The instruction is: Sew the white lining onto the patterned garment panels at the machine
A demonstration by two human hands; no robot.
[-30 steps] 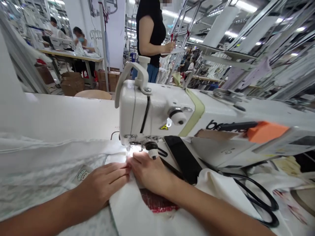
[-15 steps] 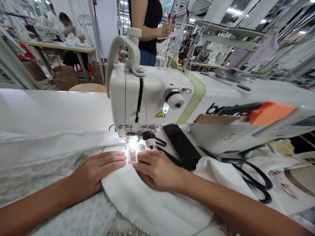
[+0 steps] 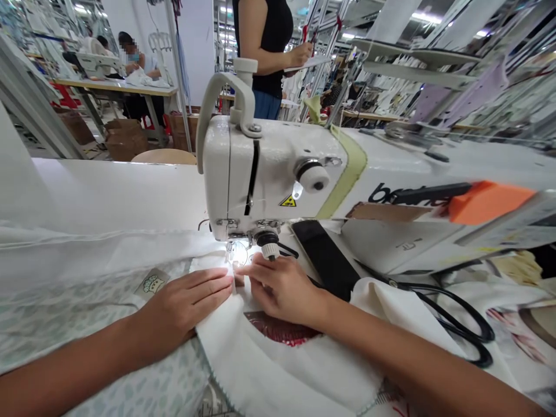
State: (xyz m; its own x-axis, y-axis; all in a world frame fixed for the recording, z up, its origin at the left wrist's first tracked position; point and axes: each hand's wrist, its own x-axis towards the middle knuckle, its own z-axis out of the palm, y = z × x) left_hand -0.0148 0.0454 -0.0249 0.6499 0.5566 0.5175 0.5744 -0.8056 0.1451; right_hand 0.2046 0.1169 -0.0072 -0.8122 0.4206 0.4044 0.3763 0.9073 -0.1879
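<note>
My left hand [image 3: 185,301] lies flat on the cloth, its fingers stretched toward the needle area. Under and beside it spreads a pale fabric with grey-green spots [image 3: 160,370], bearing a small printed label [image 3: 153,282]. My right hand [image 3: 280,289] is bent at the needle's right, thumb and fingers closed at the edge of a white fabric piece [image 3: 269,376]; the exact grip is partly hidden. Both hands' fingertips are close to the lit presser foot [image 3: 230,250] of a white sewing machine [image 3: 269,168].
Right of the needle lie a black phone-like slab [image 3: 324,255] and black-handled scissors [image 3: 460,318], with white cloth [image 3: 391,307] between. A person in a black top [image 3: 267,46] stands behind the machine, holding paper. Another person [image 3: 134,63] sits at a far sewing table [image 3: 117,87].
My right hand has moved up slightly beside the needle. The white fabric under it has shifted, showing a dark red patch below. The whole view has moved a little.
</note>
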